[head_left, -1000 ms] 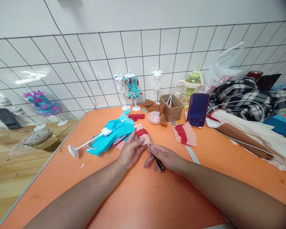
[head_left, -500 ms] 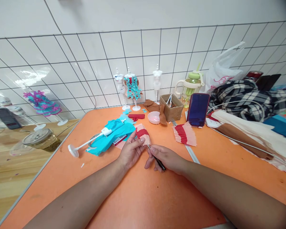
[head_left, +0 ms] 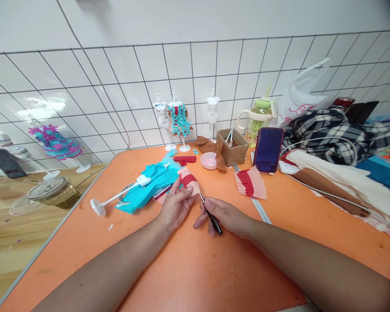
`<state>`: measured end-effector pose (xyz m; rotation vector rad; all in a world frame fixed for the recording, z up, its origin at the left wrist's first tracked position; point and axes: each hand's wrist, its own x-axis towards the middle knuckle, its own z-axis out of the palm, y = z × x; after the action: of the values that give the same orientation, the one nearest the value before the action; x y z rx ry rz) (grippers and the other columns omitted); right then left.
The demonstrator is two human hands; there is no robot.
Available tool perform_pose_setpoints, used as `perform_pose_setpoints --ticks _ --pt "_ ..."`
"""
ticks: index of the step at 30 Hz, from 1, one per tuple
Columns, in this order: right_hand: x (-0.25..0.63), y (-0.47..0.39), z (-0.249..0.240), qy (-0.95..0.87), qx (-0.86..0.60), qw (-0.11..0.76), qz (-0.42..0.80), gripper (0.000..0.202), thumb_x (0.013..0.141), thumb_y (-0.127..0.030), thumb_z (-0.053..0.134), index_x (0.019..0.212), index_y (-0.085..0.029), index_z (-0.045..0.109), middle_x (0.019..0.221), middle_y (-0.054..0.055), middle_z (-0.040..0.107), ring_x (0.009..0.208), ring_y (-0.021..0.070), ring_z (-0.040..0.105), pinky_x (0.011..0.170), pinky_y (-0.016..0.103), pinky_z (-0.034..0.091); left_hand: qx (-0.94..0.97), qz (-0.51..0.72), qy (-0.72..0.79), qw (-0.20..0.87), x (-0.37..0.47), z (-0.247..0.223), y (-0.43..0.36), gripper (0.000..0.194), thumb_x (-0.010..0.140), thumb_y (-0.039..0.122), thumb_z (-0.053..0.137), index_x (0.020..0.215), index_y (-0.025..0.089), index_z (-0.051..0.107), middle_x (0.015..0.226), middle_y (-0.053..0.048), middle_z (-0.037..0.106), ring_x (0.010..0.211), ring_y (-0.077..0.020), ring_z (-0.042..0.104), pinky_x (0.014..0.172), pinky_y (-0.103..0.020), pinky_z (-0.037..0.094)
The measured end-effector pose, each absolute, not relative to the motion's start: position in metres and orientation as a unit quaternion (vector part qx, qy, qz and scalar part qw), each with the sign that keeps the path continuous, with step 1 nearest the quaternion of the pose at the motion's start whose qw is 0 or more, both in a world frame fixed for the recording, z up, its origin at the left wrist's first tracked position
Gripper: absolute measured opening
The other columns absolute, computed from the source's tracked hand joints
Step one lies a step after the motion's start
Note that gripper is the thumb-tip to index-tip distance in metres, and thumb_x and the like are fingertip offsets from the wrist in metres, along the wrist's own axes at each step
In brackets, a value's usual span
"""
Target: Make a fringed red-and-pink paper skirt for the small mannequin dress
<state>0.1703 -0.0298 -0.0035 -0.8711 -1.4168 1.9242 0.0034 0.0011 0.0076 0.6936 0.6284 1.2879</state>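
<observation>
My left hand [head_left: 177, 203] pinches a small piece of pleated pink crepe paper [head_left: 194, 188] with a red band across it, thumb on top. In my right hand [head_left: 222, 212] is a slim black pen-like tool [head_left: 213, 220] with a silvery tip. That tip lies at the near edge of the pleated piece; I cannot tell whether it touches. A second pleated pink-and-red piece [head_left: 249, 183] rests flat on the orange table [head_left: 195, 268], to the right. Left of my hands, a white mannequin stand [head_left: 99, 207] lies on its side over turquoise crepe paper [head_left: 143, 193].
Behind my hands are a folded red strip [head_left: 184, 159], a pink bowl [head_left: 208, 160] and a cardboard box [head_left: 232, 149]. Mannequins, one in a turquoise dress [head_left: 181, 121], stand by the wall. A phone [head_left: 268, 149], a bottle [head_left: 260, 117] and plaid cloth [head_left: 325, 130] are at right.
The view has shifted slightly. My left hand and its pleated piece sit a little further left, and the black tool is tilted a bit more steeply. Both grips remain.
</observation>
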Motion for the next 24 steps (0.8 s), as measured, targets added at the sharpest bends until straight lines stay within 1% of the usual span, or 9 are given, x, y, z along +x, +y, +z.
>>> perform_pose_setpoints --ticks 3,7,12,17,24 --pt "0.1702 -0.0294 -0.0037 -0.531 -0.311 0.301 0.729 0.044 0.091 -0.065 0.04 0.087 -0.021 0.042 0.093 0.01 0.076 0.044 0.0099 0.057 0.045 0.022 0.04 0.323 0.571 0.274 0.703 0.0044 0.0083 -0.0004 0.057 0.072 0.008 0.073 0.122 0.028 0.055 0.081 0.003 0.068 0.067 -0.008 0.065 0.064 -0.018 0.055" --pt "0.1702 -0.0302 -0.001 -0.54 -0.306 0.301 0.724 0.046 0.089 -0.066 0.04 0.086 -0.021 0.042 0.091 0.01 0.076 0.044 0.0097 0.056 0.048 0.023 0.042 0.351 0.564 0.27 0.697 0.0049 0.0082 -0.0017 0.056 0.074 0.01 0.073 0.123 0.027 0.054 0.084 0.002 0.069 0.07 -0.0098 0.066 0.068 -0.021 0.056" --pt "0.1703 -0.0307 0.001 -0.546 -0.314 0.301 0.716 0.047 0.088 -0.068 0.042 0.084 -0.021 0.042 0.09 0.009 0.076 0.043 0.009 0.054 0.047 0.022 0.04 0.36 0.555 0.268 0.7 0.0043 0.0073 -0.0019 0.054 0.075 0.012 0.073 0.123 0.027 0.054 0.084 0.001 0.069 0.071 -0.0101 0.066 0.068 -0.021 0.055" --pt "0.1706 -0.03 -0.0012 -0.55 -0.317 0.301 0.712 0.048 0.087 -0.068 0.042 0.084 -0.021 0.042 0.088 0.008 0.076 0.044 0.0088 0.054 0.045 0.021 0.039 0.354 0.559 0.267 0.701 0.0043 0.0082 -0.0021 0.056 0.074 0.011 0.074 0.123 0.026 0.053 0.085 0.001 0.07 0.072 -0.0102 0.066 0.069 -0.021 0.056" --pt "0.1699 -0.0292 -0.0022 -0.55 -0.33 0.301 0.705 0.046 0.088 -0.067 0.044 0.084 -0.021 0.042 0.086 0.007 0.076 0.042 0.0079 0.052 0.045 0.021 0.041 0.355 0.563 0.264 0.698 0.0044 0.0065 -0.0013 0.056 0.074 0.01 0.073 0.124 0.027 0.054 0.086 0.001 0.07 0.074 -0.0107 0.066 0.069 -0.022 0.056"
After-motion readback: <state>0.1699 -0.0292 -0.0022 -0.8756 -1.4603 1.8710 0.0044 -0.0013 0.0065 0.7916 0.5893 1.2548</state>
